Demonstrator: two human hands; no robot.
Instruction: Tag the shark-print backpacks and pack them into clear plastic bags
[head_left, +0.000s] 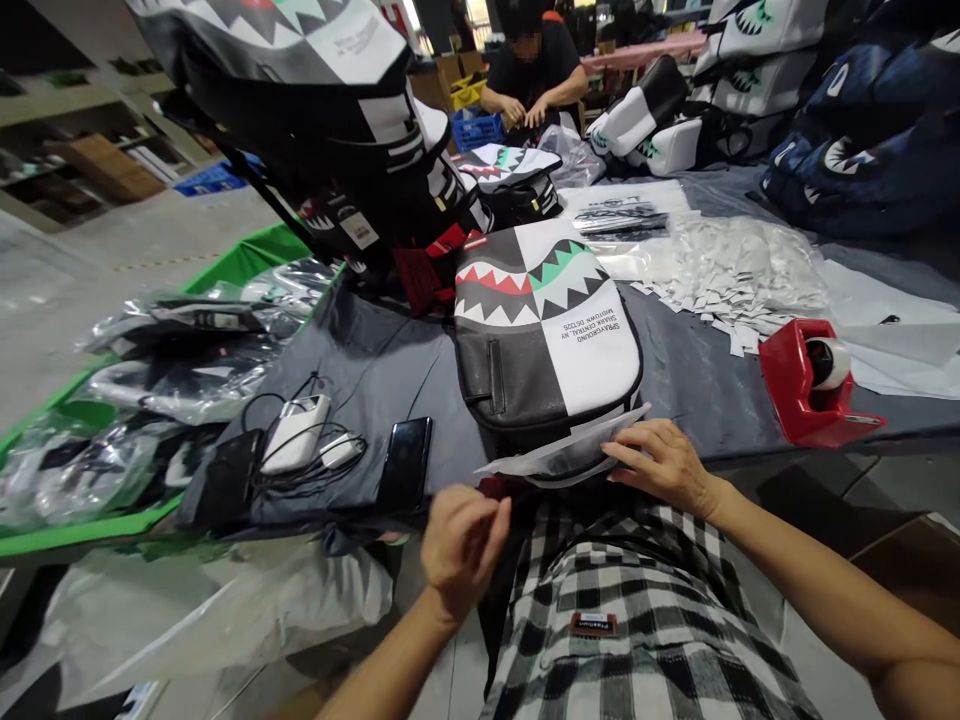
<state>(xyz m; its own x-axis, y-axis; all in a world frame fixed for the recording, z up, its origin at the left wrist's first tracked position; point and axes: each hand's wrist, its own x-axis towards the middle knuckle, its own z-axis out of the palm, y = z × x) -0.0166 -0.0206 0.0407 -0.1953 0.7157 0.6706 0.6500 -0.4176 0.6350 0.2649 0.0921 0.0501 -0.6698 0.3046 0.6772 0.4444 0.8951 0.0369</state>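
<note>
A small black-and-white backpack (551, 320) with a printed shark mouth lies flat on the cloth-covered table in front of me. Along its near edge runs a translucent white sheet (562, 450), and my right hand (660, 462) pinches the sheet's right end between thumb and fingers. My left hand (461, 545) is raised in front of the table edge, apart from the backpack, with its fingers curled together. Whatever those fingers may hold is hidden. Close behind that hand, a dark red bit (501, 487) shows under the sheet's left end.
A red tape dispenser (806, 385) and a heap of white tags (750, 275) lie to the right. A phone (405, 463) and a white charger with cables (296, 435) sit left. Stacked backpacks (337, 120) tower behind; a green-edged bin (97, 530) holds bagged goods. Another person (536, 75) works opposite.
</note>
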